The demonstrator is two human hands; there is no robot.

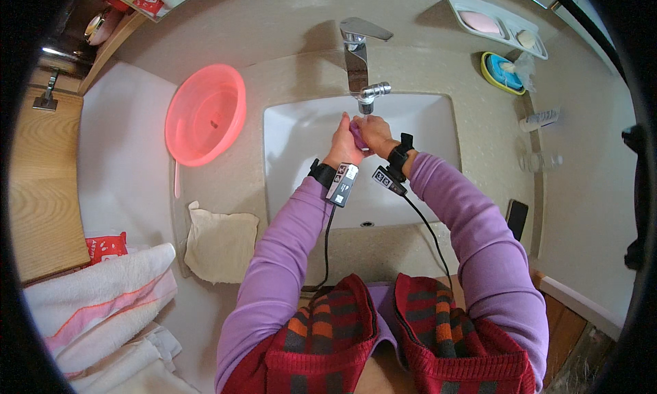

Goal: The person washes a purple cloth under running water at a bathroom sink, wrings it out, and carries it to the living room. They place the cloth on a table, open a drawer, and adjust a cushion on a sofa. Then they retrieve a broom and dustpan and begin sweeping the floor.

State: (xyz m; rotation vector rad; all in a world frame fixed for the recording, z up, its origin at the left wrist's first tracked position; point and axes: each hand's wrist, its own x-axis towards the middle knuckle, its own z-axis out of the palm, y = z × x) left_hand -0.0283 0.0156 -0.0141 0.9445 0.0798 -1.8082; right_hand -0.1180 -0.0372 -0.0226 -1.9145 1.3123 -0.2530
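Observation:
Under the spout of a chrome faucet (357,60), my two hands meet over a white sink (410,199). My left hand (343,143) is curled around a small purple object (358,135), its palm turned inward. My right hand (376,133) touches the same object from the other side, its fingers partly over it. What the object is cannot be told, as the fingers hide much of it. Each wrist wears a black strap with a small cabled device. The sink drain shows near the front edge of the basin.
Left of the sink are a pink plastic basin (233,122) and a beige cloth (220,245). A soap dish (508,27) hangs at the back right, above a yellow and blue dish (505,75). A tube (539,120) and a dark phone (517,219) lie on the right; towels (113,291) hang lower left.

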